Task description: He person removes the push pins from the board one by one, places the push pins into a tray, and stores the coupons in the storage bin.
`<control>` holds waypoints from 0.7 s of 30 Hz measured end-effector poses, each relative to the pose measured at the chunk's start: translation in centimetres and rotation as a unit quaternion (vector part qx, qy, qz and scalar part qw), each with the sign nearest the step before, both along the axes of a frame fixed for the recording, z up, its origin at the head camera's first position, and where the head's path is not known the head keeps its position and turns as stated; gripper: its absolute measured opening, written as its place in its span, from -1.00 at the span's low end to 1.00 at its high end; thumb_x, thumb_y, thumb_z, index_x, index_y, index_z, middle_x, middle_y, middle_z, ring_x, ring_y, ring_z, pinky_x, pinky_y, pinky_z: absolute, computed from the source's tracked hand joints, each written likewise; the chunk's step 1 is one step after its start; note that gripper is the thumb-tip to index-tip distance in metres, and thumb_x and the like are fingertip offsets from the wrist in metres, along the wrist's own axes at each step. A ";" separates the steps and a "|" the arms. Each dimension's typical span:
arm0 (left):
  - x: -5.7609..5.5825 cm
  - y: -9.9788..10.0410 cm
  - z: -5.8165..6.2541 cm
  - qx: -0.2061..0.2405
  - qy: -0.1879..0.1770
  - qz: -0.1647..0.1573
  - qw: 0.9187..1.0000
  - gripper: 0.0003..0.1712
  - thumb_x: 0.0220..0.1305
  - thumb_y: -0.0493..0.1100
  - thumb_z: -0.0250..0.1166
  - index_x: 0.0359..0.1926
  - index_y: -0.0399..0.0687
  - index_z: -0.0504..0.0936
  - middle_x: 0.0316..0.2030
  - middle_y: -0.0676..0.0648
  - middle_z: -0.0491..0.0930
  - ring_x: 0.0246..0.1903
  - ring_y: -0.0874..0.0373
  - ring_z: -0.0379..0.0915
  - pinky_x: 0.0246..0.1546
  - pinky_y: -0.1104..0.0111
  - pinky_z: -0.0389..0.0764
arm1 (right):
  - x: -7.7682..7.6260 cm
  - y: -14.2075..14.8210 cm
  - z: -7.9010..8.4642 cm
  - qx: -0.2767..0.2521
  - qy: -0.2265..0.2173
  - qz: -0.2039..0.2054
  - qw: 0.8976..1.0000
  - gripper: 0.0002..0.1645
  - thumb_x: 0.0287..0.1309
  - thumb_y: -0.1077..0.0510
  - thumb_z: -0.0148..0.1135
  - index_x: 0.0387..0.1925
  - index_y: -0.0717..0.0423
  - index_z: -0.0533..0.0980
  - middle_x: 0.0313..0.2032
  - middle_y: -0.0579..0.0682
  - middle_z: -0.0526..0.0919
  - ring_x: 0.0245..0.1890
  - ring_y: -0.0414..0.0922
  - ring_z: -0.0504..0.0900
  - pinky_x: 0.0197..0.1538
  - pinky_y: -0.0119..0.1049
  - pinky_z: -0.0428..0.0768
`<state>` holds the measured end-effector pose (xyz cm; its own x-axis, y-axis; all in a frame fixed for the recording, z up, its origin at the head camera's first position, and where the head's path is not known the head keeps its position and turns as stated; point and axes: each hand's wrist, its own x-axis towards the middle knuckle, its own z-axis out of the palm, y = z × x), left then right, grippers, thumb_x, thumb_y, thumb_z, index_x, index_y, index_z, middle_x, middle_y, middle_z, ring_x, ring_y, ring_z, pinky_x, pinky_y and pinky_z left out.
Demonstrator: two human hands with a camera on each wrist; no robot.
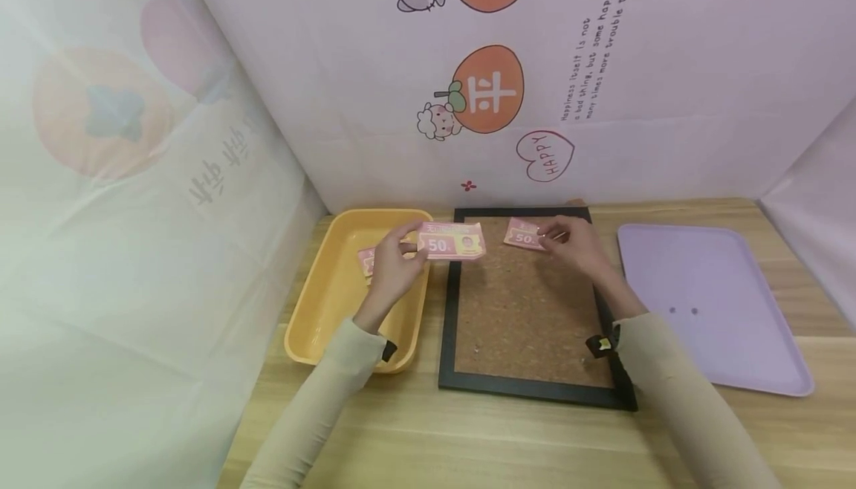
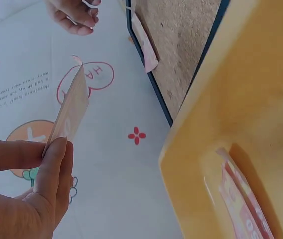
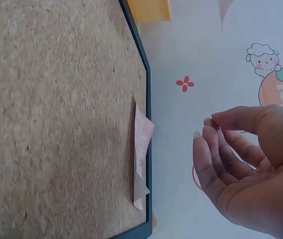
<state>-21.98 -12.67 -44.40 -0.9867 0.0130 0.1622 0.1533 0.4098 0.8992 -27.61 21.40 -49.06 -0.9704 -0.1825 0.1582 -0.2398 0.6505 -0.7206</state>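
My left hand (image 1: pixel 396 270) pinches a pink and yellow paper coupon (image 1: pixel 449 242) marked 50 between thumb and fingers, above the gap between the yellow tray and the corkboard. In the left wrist view this coupon (image 2: pixel 71 107) stands nearly edge-on. Another pink coupon (image 3: pixel 140 152) lies against the far edge of the black-framed corkboard (image 1: pixel 528 311), its corners curling up. A small shiny spot shows on it. My right hand (image 3: pixel 253 169) hovers beside that coupon, fingers loosely bent and thumb tip near a fingertip, nothing visible between them.
Left of the board stands the yellow tray (image 1: pixel 334 333) with more coupons (image 2: pixel 243 201) inside. A flat lilac tray (image 1: pixel 722 288) with two small dark spots lies to the right. Small shiny bits (image 1: pixel 476 350) sit on the lower cork. A printed white cloth (image 1: pixel 374 102) rises behind.
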 end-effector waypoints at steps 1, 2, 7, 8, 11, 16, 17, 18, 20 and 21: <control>0.0 -0.2 0.0 0.001 0.000 0.003 1.000 -0.39 0.30 -0.41 0.34 0.37 -0.13 0.55 0.35 -0.17 0.55 -0.06 -0.14 0.73 -0.37 0.37 0.78 | 0.1 0.1 0.1 -0.002 -0.002 -0.002 1.000 -0.79 0.31 0.23 0.32 -0.08 0.28 0.66 -0.15 0.31 0.78 -0.25 0.11 0.76 -0.29 -0.41 0.62; 0.0 -0.5 0.1 -0.002 0.001 0.006 1.000 -0.39 0.30 -0.41 0.34 0.37 -0.14 0.55 0.34 -0.18 0.56 -0.05 -0.15 0.73 -0.35 0.34 0.79 | 0.1 0.2 0.2 -0.004 -0.004 -0.004 1.000 -0.79 0.31 0.24 0.32 -0.08 0.29 0.66 -0.15 0.33 0.78 -0.26 0.11 0.77 -0.33 -0.44 0.61; -0.2 -2.1 0.1 -0.033 0.012 0.017 0.999 -0.40 0.31 -0.39 0.34 0.37 -0.17 0.54 0.36 -0.18 0.55 0.08 -0.19 0.70 -0.25 0.29 0.80 | 0.5 0.9 0.7 0.013 -0.021 -0.015 1.000 -0.74 0.36 0.17 0.30 -0.04 0.26 0.65 -0.12 0.32 0.76 -0.24 0.10 0.75 -0.33 -0.40 0.59; -0.2 -2.5 0.1 -0.036 0.012 0.020 0.999 -0.40 0.31 -0.39 0.34 0.37 -0.17 0.55 0.36 -0.17 0.55 0.08 -0.20 0.71 -0.27 0.30 0.80 | 0.6 1.1 0.8 0.016 -0.024 -0.016 0.999 -0.73 0.37 0.16 0.29 -0.03 0.26 0.64 -0.11 0.32 0.76 -0.22 0.11 0.74 -0.32 -0.39 0.58; -0.4 -3.7 0.0 -0.035 0.010 0.031 0.999 -0.40 0.30 -0.40 0.34 0.36 -0.17 0.55 0.35 -0.19 0.56 0.04 -0.21 0.73 -0.34 0.37 0.77 | 0.7 1.7 0.9 0.017 -0.020 -0.015 1.000 -0.72 0.38 0.16 0.28 -0.01 0.28 0.63 -0.09 0.34 0.74 -0.19 0.14 0.72 -0.29 -0.36 0.57; -0.7 -5.4 -0.1 -0.026 -0.011 0.045 0.999 -0.38 0.30 -0.40 0.31 0.39 -0.18 0.52 0.37 -0.22 0.53 -0.03 -0.23 0.75 -0.43 0.48 0.71 | 0.9 2.9 1.0 0.020 0.008 -0.019 1.000 -0.74 0.36 0.19 0.29 -0.03 0.29 0.65 -0.14 0.32 0.76 -0.19 0.14 0.71 -0.29 -0.41 0.55; -0.8 -5.7 -0.1 -0.021 -0.020 0.047 0.998 -0.37 0.31 -0.40 0.31 0.40 -0.17 0.51 0.38 -0.23 0.52 -0.03 -0.24 0.75 -0.45 0.49 0.70 | 0.9 3.1 0.9 0.022 0.011 -0.022 0.999 -0.74 0.36 0.19 0.30 -0.04 0.29 0.66 -0.15 0.32 0.76 -0.19 0.14 0.71 -0.29 -0.42 0.55; -0.8 -6.0 -0.1 -0.018 -0.028 0.050 0.998 -0.37 0.31 -0.40 0.30 0.41 -0.16 0.51 0.37 -0.24 0.52 -0.03 -0.24 0.75 -0.46 0.51 0.68 | 0.9 3.3 0.8 0.023 0.014 -0.024 0.999 -0.74 0.35 0.19 0.31 -0.04 0.29 0.66 -0.15 0.32 0.77 -0.18 0.14 0.72 -0.28 -0.42 0.55; -0.9 -6.3 -0.1 -0.012 -0.044 0.058 0.997 -0.37 0.31 -0.39 0.31 0.41 -0.13 0.51 0.37 -0.23 0.52 -0.02 -0.23 0.75 -0.49 0.52 0.64 | 0.9 3.6 0.7 0.024 0.017 -0.028 0.999 -0.74 0.34 0.19 0.31 -0.05 0.29 0.67 -0.16 0.32 0.77 -0.18 0.15 0.72 -0.26 -0.40 0.54; -0.9 -6.5 -0.1 -0.010 -0.049 0.062 0.997 -0.37 0.31 -0.38 0.31 0.40 -0.12 0.52 0.37 -0.22 0.53 -0.02 -0.22 0.75 -0.50 0.52 0.62 | 0.9 3.7 0.7 0.024 0.017 -0.030 0.999 -0.74 0.34 0.18 0.31 -0.04 0.29 0.67 -0.16 0.32 0.77 -0.17 0.16 0.72 -0.25 -0.40 0.55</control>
<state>-22.93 -19.17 -44.52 -0.9920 -0.1075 0.0661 0.0123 0.4386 0.8986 -26.75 25.15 -48.39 -0.9741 -0.1320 0.1838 -0.2230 0.6978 -0.6807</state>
